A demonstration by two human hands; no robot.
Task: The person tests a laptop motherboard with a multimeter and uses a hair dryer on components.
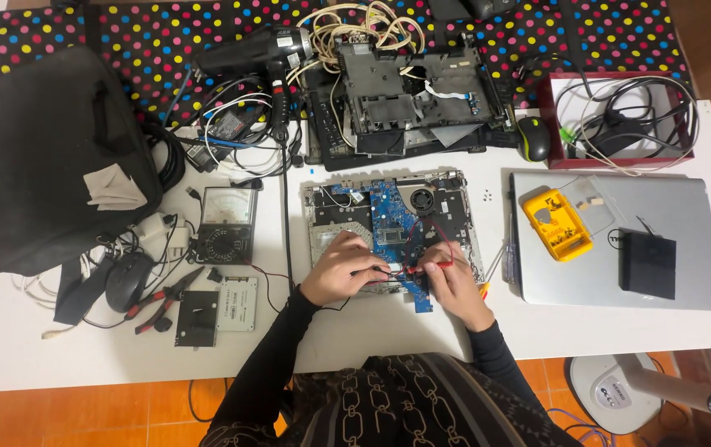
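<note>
Opened laptop base (388,232), blue board bare; left hand (340,269) clamped on black probe (376,271), right hand (455,281) clamped on red probe (431,266); still unassembled.

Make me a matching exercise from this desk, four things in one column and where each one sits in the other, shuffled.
Things:
1. black bag
2. yellow screwdriver case
3. hair dryer
4. blue circuit board

Places:
A. on the closed silver laptop
B. under both hands, mid-table
C. left end of the table
D. on the polka-dot cloth, far side

Pairs: 1-C, 2-A, 3-D, 4-B
</note>
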